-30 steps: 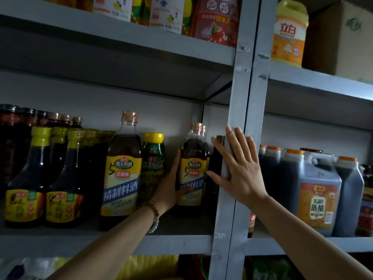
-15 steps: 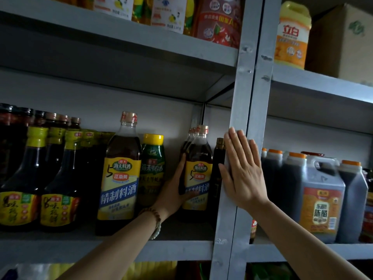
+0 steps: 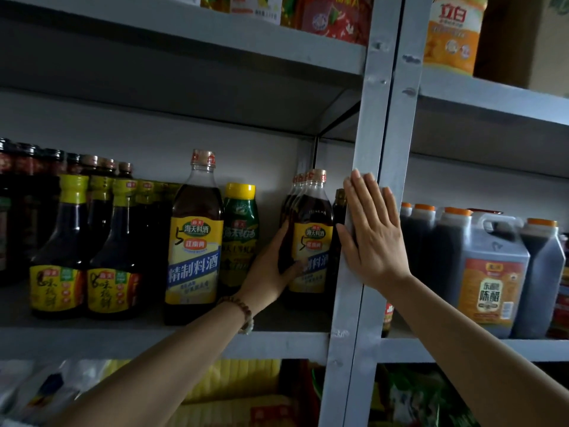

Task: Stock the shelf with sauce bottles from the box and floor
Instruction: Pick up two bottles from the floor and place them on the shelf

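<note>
Left hand (image 3: 271, 266): curled round the lower left side of a dark sauce bottle (image 3: 312, 241) with a yellow-and-blue label and red-gold cap. Thumb lies across the lower part of the label.
Sauce bottle: upright at the right end of the grey metal shelf (image 3: 277, 345), just beside the upright post. It stands at the front of a row of like bottles whose caps show behind it.
Right hand (image 3: 372, 238): flat, fingers straight and close together, palm pressed on the grey metal upright post (image 3: 374, 103). Holds nothing.
Left wrist: pale bead bracelet (image 3: 246, 314), above the shelf's front edge.
Next along to the left: a green squeeze bottle with a yellow cap (image 3: 240, 229), set back. Beside it, a taller cooking-wine bottle (image 3: 194, 241) with the same yellow-and-blue label, near the front edge.
Left end of shelf: dark soy bottles with yellow-green caps (image 3: 58, 257), in rows running back.
Right bay, past the post: large translucent jugs of dark liquid with orange caps (image 3: 489, 272), packed side by side.
Upper shelf, right bay: orange-and-yellow plastic detergent bottle (image 3: 452, 32) beside a brown cardboard box (image 3: 529, 41).
Light: dim, small print unreadable.
</note>
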`<state>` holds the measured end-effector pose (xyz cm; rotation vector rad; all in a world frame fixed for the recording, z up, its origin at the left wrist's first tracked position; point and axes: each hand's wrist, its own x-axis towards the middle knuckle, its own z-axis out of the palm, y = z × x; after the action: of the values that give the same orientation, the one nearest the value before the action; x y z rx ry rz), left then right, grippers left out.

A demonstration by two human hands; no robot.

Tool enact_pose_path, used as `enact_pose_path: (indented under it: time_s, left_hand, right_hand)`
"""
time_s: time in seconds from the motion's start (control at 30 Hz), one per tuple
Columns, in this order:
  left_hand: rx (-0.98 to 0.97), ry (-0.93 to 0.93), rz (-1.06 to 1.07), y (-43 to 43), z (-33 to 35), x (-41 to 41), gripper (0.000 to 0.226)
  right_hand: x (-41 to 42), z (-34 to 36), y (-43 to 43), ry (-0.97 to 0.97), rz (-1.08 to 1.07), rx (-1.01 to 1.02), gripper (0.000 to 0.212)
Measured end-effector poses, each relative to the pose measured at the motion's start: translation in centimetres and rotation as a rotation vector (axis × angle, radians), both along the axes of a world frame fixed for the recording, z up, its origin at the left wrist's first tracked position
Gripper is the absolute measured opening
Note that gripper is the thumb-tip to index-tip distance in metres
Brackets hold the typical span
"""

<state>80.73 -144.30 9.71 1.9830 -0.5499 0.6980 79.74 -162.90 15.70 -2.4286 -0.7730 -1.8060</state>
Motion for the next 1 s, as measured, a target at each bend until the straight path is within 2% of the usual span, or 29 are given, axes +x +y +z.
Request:
enact_pose_path:
  time_s: [0.07,0.2,0.27,0.33,0.4,0.47,0.57,0.63,0.77,0.87,1.0]
  left_hand:
    - [0.016,-0.063,0.084,1.3,0.6,-2.9,0.065]
    - [0.002,-0.266,0.093,5.9,1.5,-9.2,0.044]
    - [0.01,-0.39,0.201,8.6,2.3,-11.0,0.041]
    - [0.032,-0.469,0.344,10.7,2.9,-11.9,0.049]
    - [0.047,-0.417,0.428,12.0,3.1,-12.0,0.066]
    - [0.021,-0.24,0.4,12.6,2.9,-11.6,0.081]
    - [-0.043,0.091,0.278,12.9,2.6,-10.9,0.078]
    - [-0.007,0.176,0.226,13.2,2.2,-10.7,0.069]
    - [-0.047,0.152,0.101,14.0,1.4,-10.1,0.06]
    - [-0.071,0.121,0.043,14.2,1.1,-9.4,0.062]
    - [-0.082,0.09,-0.063,12.4,0.5,-8.1,0.069]
  right_hand:
    - [-0.2,0.1,-0.1,0.023,0.012,0.004,0.061]
    - [-2.1,-0.8,1.6,0.107,0.171,0.105,0.062]
    - [-3.6,-1.6,4.2,0.106,0.293,0.124,0.06]
    - [-4.5,-2.5,7.8,0.219,0.452,0.215,0.058]
    - [-4.9,-3.5,11.6,0.497,0.655,0.384,0.061]
    - [-4.3,-4.5,15.0,0.747,0.774,0.544,0.068]
    - [-3.2,-5.6,18.4,0.917,0.858,0.713,0.071]
    - [-3.0,-5.9,19.4,0.947,0.901,0.789,0.062]
    - [-2.8,-6.2,20.0,0.905,0.953,0.848,0.05]
    - [-2.8,-6.3,19.6,0.874,0.95,0.884,0.058]
    - [-2.6,-6.2,16.3,0.843,0.925,0.895,0.04]
